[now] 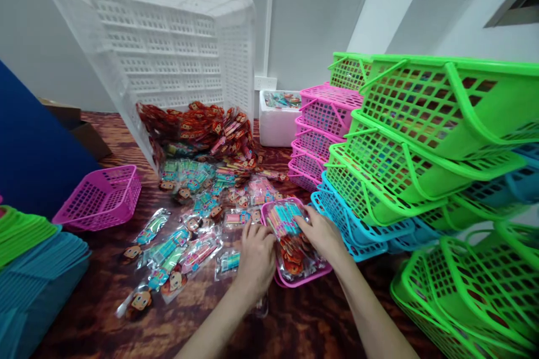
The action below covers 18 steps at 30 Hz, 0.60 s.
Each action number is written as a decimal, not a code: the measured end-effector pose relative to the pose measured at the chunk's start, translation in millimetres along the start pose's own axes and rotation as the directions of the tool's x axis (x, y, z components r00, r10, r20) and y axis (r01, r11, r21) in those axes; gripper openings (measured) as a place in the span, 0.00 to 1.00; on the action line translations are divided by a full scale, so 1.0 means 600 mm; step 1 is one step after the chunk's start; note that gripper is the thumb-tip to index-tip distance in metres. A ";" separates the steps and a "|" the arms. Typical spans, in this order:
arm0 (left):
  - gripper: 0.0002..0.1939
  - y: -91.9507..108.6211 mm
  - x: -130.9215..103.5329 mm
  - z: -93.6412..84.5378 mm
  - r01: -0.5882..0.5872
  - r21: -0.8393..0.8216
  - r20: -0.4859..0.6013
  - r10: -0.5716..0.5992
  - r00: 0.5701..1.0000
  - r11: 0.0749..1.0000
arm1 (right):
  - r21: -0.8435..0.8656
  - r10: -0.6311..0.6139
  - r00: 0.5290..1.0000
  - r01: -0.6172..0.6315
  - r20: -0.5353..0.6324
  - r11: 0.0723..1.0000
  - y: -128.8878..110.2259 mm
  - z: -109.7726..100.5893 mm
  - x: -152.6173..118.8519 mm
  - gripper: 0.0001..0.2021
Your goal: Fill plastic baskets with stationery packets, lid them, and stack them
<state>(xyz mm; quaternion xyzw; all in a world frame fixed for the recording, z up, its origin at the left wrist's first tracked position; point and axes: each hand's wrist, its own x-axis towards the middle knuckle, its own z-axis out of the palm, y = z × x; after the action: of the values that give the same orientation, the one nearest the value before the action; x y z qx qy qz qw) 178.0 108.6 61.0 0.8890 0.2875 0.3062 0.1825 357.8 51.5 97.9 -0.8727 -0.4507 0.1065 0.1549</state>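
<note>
The pink basket [307, 281] sits on the dark wood-grained surface [105, 314] between the person's two hands, with clear-wrapped packets [292, 255] lying in it, turquoise and pale ends away from the person, brown printed faces nearer. The left hand [256, 255] is bent at the basket's left edge; whether its fingers grip the rim or a packet cannot be told. The right hand [322, 233] reaches over the right rim, fingertips on the packets; whether they pinch one is unclear. The packets should be light, with slippery, crinkling film, best pinched across the firmer middle; the basket looks like thin, flexible plastic, better steadied by opposite rims. Loose packets [168, 244] lie to the left, spreading from a heap at the mouth of a tipped white crate [164, 76]. Another pink basket [99, 221] stands farther left, a white box [275, 129] behind, and stacked pink [322, 118], blue [349, 235] and green baskets [416, 179] to the right. The packets bear colourful printed labels, too small to read; no brand is legible on the baskets.
</note>
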 end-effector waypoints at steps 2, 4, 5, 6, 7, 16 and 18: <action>0.12 -0.002 0.002 0.000 0.055 -0.030 -0.009 -0.055 0.998 0.998 | -0.026 -0.048 0.997 0.047 -0.059 0.999 0.004 -0.001 -0.001 0.22; 0.11 -0.005 0.002 0.000 0.119 -0.042 -0.015 -0.120 0.993 0.992 | -0.062 -0.132 0.981 0.124 -0.144 0.990 0.005 0.003 -0.004 0.21; 0.11 -0.005 0.002 0.000 0.141 -0.042 -0.017 -0.142 0.990 0.989 | -0.077 -0.187 0.966 0.176 -0.177 0.981 0.004 0.007 -0.007 0.21; 0.11 -0.004 0.002 0.000 0.149 -0.039 -0.017 -0.150 0.989 0.988 | -0.083 -0.250 0.949 0.238 -0.192 0.968 0.002 0.010 -0.011 0.22; 0.11 -0.002 0.002 -0.001 0.145 -0.030 -0.019 -0.145 0.989 0.989 | -0.082 -0.315 0.931 0.304 -0.186 0.949 0.000 0.014 -0.015 0.23; 0.12 -0.004 0.008 -0.039 0.364 -0.154 0.096 -0.353 0.931 0.919 | -0.115 -0.404 0.909 0.393 -0.099 0.912 0.005 0.023 -0.048 0.20; 0.11 -0.007 0.011 -0.041 0.466 -0.317 0.099 -0.460 0.882 0.826 | -0.121 -0.395 0.909 0.381 -0.131 0.917 0.000 0.028 -0.048 0.20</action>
<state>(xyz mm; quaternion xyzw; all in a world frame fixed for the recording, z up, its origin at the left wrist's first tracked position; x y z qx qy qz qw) 164.6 119.5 80.0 0.7519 0.4368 0.2885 0.4008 335.7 30.8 83.8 -0.7774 -0.6065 -0.0147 0.1663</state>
